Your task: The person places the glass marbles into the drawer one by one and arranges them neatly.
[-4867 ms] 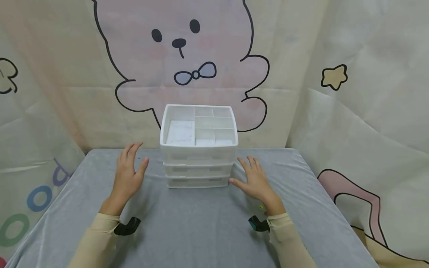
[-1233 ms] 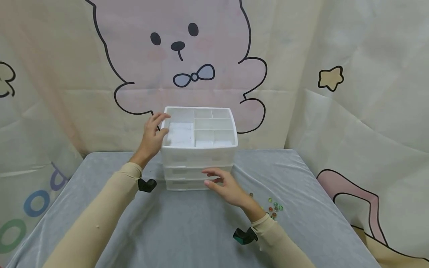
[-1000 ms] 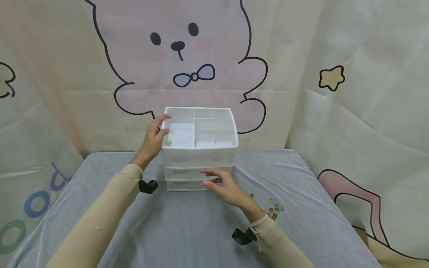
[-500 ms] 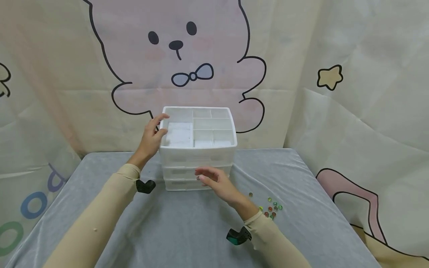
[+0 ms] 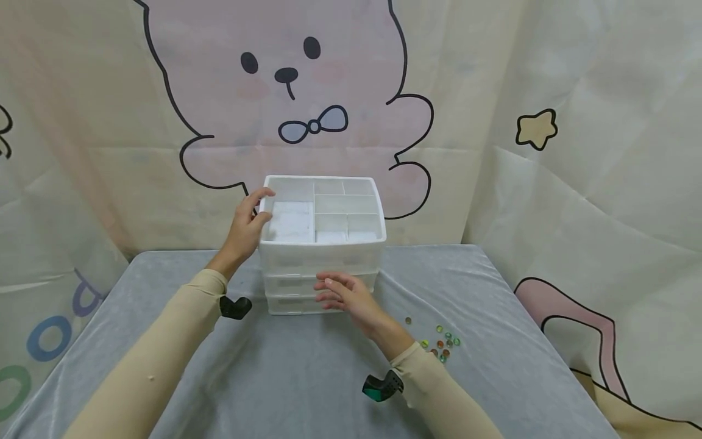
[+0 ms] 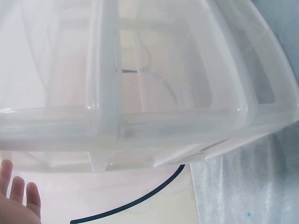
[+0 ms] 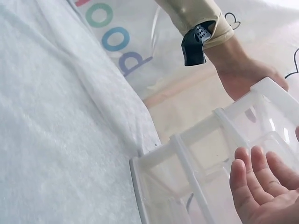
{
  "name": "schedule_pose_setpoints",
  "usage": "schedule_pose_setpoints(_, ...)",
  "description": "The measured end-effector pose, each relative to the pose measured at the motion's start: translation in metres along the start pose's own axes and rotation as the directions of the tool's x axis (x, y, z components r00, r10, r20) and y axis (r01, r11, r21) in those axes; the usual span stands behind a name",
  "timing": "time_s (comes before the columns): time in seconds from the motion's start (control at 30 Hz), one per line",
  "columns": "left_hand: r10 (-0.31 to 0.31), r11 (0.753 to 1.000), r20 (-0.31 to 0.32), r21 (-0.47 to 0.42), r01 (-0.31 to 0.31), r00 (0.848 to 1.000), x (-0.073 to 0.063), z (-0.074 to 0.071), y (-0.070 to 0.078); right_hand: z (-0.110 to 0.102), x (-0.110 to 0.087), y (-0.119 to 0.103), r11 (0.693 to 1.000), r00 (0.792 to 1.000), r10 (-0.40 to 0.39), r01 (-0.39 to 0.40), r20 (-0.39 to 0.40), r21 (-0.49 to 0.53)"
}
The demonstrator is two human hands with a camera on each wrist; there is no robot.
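A white, see-through plastic drawer organizer (image 5: 323, 259) stands on the cloth, with a divided tray (image 5: 348, 204) on top. My left hand (image 5: 244, 228) grips its left upper rim, the fingertips bent over the edge; the right wrist view also has this left hand (image 7: 243, 74) at the top corner. In front of the lower drawers hovers my right hand (image 5: 356, 305), fingers loosely bent and nothing seen in them. Up close, the right hand (image 7: 266, 196) shows its fingers next to the drawer fronts; whether they touch is unclear. All the drawers look pushed in.
Several small coloured glass beads (image 5: 440, 344) lie on the grey cloth (image 5: 307, 378) right of my right forearm. One brownish bead (image 5: 408, 321) sits apart from them. Behind the organizer hangs a curtain (image 5: 450, 201) with a printed bear.
Since the oldest frame, my left hand has gone from beside the organizer to its rim. The right hand came in front of the drawers, uncovering the beads, then shifted slightly left and turned.
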State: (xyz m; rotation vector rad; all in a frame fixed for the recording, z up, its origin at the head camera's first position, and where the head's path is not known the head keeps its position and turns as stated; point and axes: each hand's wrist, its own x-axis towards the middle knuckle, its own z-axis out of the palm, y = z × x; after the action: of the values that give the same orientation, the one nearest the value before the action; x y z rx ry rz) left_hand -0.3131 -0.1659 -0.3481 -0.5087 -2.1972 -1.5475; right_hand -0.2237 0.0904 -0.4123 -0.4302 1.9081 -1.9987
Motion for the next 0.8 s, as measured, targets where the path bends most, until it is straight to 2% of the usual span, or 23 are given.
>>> schedule_pose_setpoints(0.2, 0.002, 1.000, 0.001, 0.008, -0.002, 1.000, 0.000, 0.001, -0.001, 0.003, 0.007, 0.000, 0.991, 0.998, 0.066, -0.064, -0.012, 0.119)
schedule_pose_setpoints(0.43, -0.009, 1.000, -0.010, -0.002, 0.009, 1.000, 0.000, 0.003, -0.001, 0.005, 0.012, -0.003, 0.958, 0.996, 0.091, -0.086, -0.005, 0.272)
schedule_pose_setpoints(0.6, -0.005, 1.000, -0.003, -0.011, 0.005, 1.000, -0.001, 0.004, 0.000, 0.005, 0.012, -0.002, 0.939, 0.994, 0.106, -0.102, 0.005, 0.329)
schedule_pose_setpoints(0.8, -0.017, 1.000, 0.002, -0.011, 0.017, 1.000, -0.001, 0.002, 0.000, 0.008, 0.014, -0.004, 0.917, 0.994, 0.099, -0.112, 0.053, 0.382)
